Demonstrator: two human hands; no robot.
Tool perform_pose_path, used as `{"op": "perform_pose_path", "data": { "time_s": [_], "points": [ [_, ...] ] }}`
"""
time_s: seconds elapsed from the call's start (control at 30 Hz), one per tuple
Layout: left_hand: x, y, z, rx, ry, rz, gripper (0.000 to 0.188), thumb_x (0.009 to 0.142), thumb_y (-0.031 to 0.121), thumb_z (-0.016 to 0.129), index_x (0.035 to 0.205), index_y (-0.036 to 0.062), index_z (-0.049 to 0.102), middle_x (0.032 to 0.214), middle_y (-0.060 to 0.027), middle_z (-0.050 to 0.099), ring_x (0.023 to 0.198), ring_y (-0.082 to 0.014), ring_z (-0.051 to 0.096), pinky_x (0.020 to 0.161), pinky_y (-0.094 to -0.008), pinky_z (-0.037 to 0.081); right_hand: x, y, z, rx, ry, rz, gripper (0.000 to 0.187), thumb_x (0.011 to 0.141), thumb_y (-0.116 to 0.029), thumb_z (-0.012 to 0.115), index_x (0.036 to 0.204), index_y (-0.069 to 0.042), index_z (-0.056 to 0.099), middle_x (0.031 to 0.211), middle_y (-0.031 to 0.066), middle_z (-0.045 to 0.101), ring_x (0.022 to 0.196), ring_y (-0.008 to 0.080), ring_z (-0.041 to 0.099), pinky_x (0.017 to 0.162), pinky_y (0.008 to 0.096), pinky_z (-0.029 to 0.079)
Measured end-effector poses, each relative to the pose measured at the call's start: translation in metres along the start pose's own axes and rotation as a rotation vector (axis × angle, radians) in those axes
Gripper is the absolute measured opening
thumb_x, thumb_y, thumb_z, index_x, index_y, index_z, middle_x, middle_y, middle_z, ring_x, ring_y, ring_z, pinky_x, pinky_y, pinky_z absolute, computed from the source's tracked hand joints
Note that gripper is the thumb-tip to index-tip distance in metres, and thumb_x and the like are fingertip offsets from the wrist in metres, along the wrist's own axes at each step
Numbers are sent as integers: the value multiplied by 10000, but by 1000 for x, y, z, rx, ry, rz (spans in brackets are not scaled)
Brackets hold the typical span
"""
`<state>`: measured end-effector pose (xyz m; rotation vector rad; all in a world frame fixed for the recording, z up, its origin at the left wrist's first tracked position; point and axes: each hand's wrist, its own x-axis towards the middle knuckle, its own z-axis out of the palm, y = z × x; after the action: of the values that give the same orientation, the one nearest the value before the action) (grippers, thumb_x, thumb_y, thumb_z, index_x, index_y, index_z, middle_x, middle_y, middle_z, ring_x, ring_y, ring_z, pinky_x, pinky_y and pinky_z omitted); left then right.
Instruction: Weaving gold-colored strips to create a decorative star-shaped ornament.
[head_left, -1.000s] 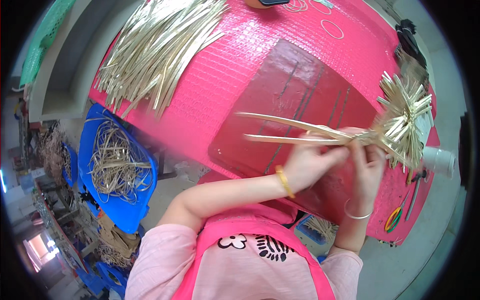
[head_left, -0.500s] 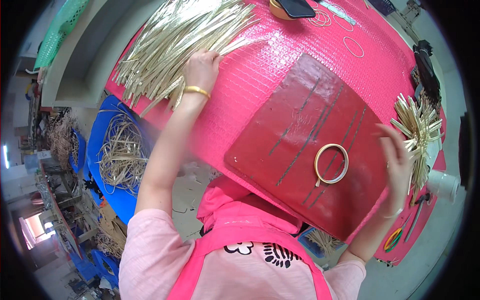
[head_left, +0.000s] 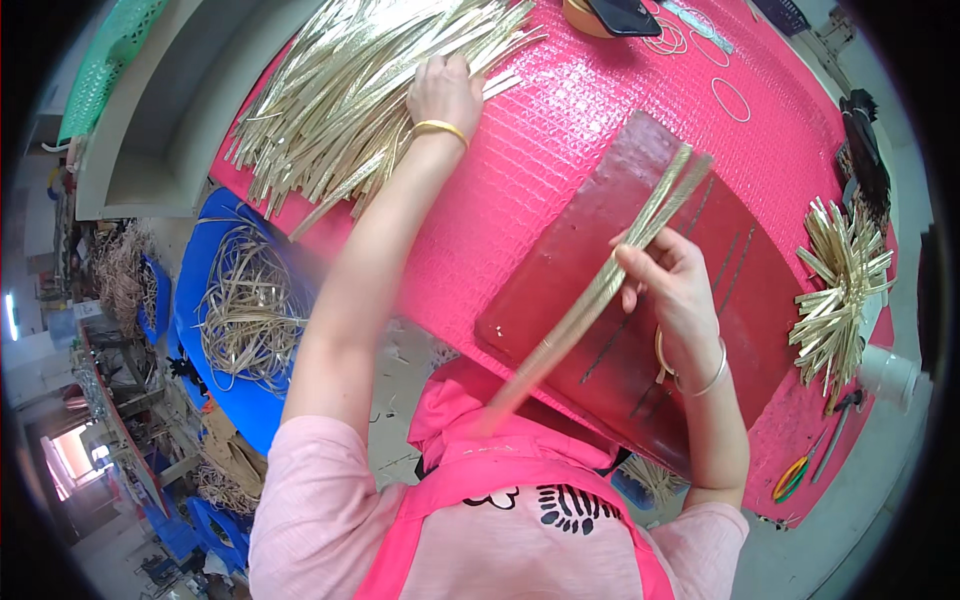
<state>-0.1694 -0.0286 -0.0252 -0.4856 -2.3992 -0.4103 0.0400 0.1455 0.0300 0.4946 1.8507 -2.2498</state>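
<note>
right hand (head_left: pixel 668 290), grip closed on a few long pale strips (head_left: pixel 600 285); thumb and fingers pinch them about midway along their length. from the grip the strips run up and away to the far end of the dark red mat (head_left: pixel 720 270), and down toward the person's pink apron (head_left: pixel 520 470), where the near ends blur. a thin bangle sits on that wrist, and a pale ring (head_left: pixel 662 355) shows just under the hand, against the mat; cannot tell whether the hand holds it.

left hand (head_left: pixel 445 90), arm stretched far out, palm down on the big pile of strips (head_left: pixel 350 90). fingers curl into the pile; cannot tell whether the grip has closed on any strip. gold bangle at the wrist, just behind the hand.

the mat lies under the right grip, on the pink worktop (head_left: pixel 560 120). well to the right of the right grip: a woven star of strips (head_left: pixel 838 290), flat on the worktop near its edge. beyond it, a white cup (head_left: pixel 888 375).

far past both grips, thin rings (head_left: pixel 730 98) lie loose on the worktop.

left of the left arm, below the worktop edge: a blue tub (head_left: pixel 200 370) with loose coiled fibre (head_left: pixel 245 310).
</note>
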Motion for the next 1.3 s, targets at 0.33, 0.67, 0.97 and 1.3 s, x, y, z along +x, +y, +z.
{"op": "perform_pose_path", "data": {
  "time_s": [0.33, 0.67, 0.97, 1.3],
  "points": [
    [2, 51, -107, -1461, -1023, -579, 172, 750, 114, 557, 882, 24, 493, 717, -61, 564, 663, -134, 562, 554, -211, 453, -24, 4, -17, 181, -2, -47, 176, 764, -48, 556, 896, 64, 520, 729, 95, 562, 589, 126, 562, 541, 203, 477],
    [-10, 67, -113, -1729, -1068, -707, 205, 830, 205, 459, 904, 25, 524, 794, -80, 581, 722, -143, 551, 666, -245, 425, -27, 1, -14, 163, 17, -63, 153, 754, -66, 574, 850, 43, 527, 706, 88, 567, 563, 126, 561, 512, 203, 474],
    [20, 65, -134, -1144, -1138, -137, 310, 834, 227, 439, 1004, -10, 544, 767, -59, 566, 721, -89, 524, 671, -223, 409, -30, 2, -14, 111, 12, -113, 159, 746, -86, 588, 839, 31, 532, 706, 66, 562, 594, 113, 556, 550, 202, 461],
    [16, 76, -143, -1168, -1069, -229, 211, 718, 85, 596, 886, -39, 573, 799, -52, 573, 748, -86, 523, 709, -218, 415, -34, 0, -10, 182, 92, -171, 180, 761, -91, 567, 879, 35, 514, 760, 96, 564, 611, 138, 569, 570, 228, 494]
  ]
}}
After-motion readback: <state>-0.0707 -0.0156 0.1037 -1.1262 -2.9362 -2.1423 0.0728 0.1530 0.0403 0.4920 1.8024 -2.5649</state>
